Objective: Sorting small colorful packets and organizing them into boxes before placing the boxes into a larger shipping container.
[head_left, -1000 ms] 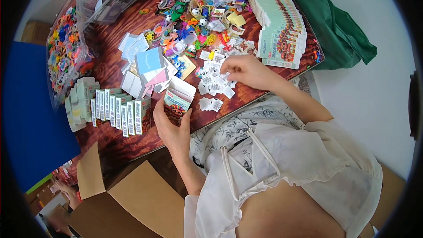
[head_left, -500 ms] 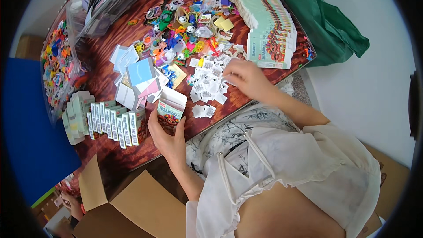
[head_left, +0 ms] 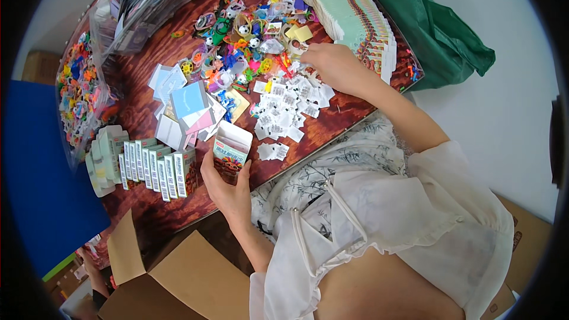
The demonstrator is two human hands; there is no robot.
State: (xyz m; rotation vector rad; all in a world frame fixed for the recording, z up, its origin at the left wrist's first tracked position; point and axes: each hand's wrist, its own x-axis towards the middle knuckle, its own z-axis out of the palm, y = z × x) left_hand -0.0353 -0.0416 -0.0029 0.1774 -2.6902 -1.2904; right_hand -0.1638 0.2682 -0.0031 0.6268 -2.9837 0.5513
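My left hand [head_left: 228, 192] holds a small printed cardboard box [head_left: 232, 149] upright near the table's front edge, its top flap open. My right hand [head_left: 336, 68] reaches over the right end of a heap of small colourful plastic toys [head_left: 243, 41], fingers bent down and together. Whatever lies at its fingertips is hidden. Just below that hand spreads a pile of small white printed packets [head_left: 281, 106]. Flat cards [head_left: 189, 99] in blue, pink and white lie loosely stacked beyond the box.
Filled boxes [head_left: 163, 172] stand in a row at the left. Flattened green cartons [head_left: 338, 6] fan out at the far right beside a green bag [head_left: 432, 29]. Clear bags hold toys [head_left: 80, 95] and cards [head_left: 142, 18]. An open brown carton [head_left: 198, 272] sits below the table. Another person's arm [head_left: 95, 275] shows at lower left.
My right hand has moved up and slightly right, from above the white packets to the toy heap's edge. My left hand keeps the box almost in place.
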